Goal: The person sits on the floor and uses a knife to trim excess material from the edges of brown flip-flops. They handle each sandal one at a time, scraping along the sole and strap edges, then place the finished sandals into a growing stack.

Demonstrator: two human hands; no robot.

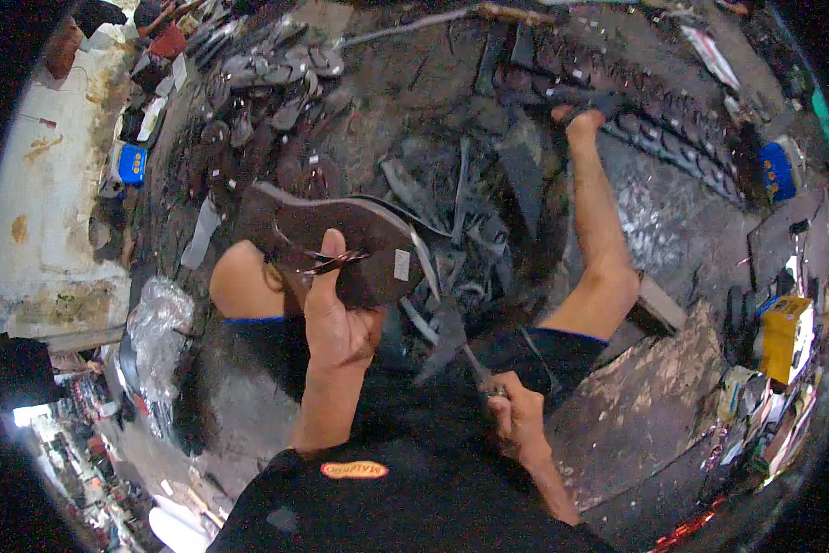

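Note:
In my left hand [333, 323] is a dark brown flip-flop [364, 244], gripped with the thumb over its strap and the sole's face turned up. A small white label [401, 264] sits near one end of the sole. A lighter grey rim runs along the sole's edge. My right hand [516, 410] is closed around the handle of a knife [451, 336]. Its broad grey blade points up toward the labelled end of the flip-flop; whether it touches the edge I cannot tell. Grey rubber offcuts [474, 217] lie heaped on the floor beyond the blade.
Dark sandals [682, 152] lie in rows at the far right, and more footwear [285, 78] is piled far left. Blue boxes [130, 164] stand at both sides. A yellow box [785, 339] and a wooden block [658, 306] are to the right; clear plastic [161, 332] lies left.

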